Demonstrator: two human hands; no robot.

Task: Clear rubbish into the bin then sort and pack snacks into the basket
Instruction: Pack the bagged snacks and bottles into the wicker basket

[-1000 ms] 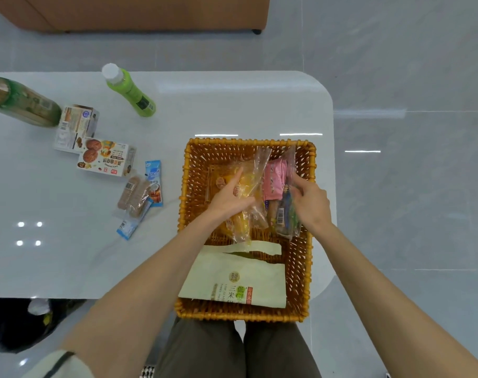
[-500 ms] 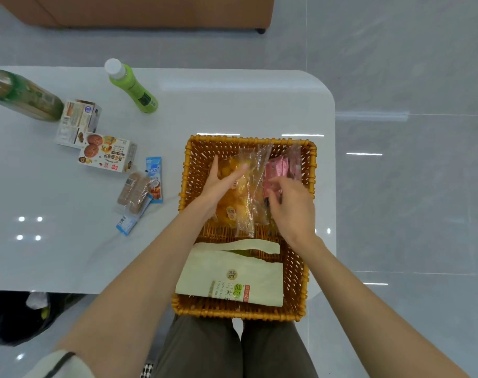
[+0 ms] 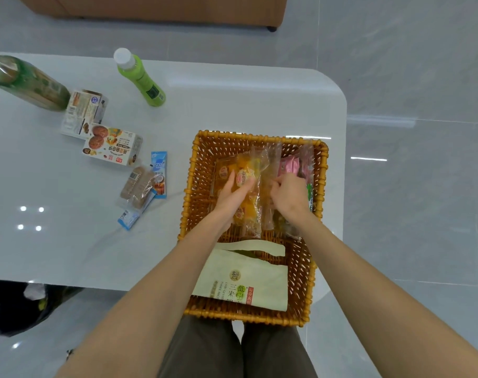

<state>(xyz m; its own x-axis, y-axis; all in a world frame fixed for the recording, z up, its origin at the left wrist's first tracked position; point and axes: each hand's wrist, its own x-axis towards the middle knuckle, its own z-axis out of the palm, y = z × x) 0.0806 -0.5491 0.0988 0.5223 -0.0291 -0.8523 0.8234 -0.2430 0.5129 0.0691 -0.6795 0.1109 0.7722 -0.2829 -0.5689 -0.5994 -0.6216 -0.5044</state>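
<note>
A wicker basket (image 3: 194,165) sits at the table's near right edge. Inside it lie a clear bag of yellow-orange snacks (image 3: 246,170), a pink packet (image 3: 288,166) and a pale green torn pouch (image 3: 248,279). My left hand (image 3: 233,199) lies flat on the yellow snack bag, fingers together. My right hand (image 3: 288,199) is curled, pinching clear wrapping beside the pink packet. Two biscuit boxes (image 3: 111,147), a wrapped brown biscuit pack (image 3: 137,186) and blue sachets (image 3: 158,166) lie on the table to the left.
A green bottle (image 3: 141,77) stands behind the basket, and a large green bottle (image 3: 25,83) lies at the far left. A black bin bag (image 3: 22,306) sits on the floor below the table's near left edge. A brown sofa (image 3: 156,6) is beyond the table.
My right hand has moved left from the basket's right side onto the clear wrapping in the middle. My left hand has slid forward over the yellow snack bag and flattened on it.
</note>
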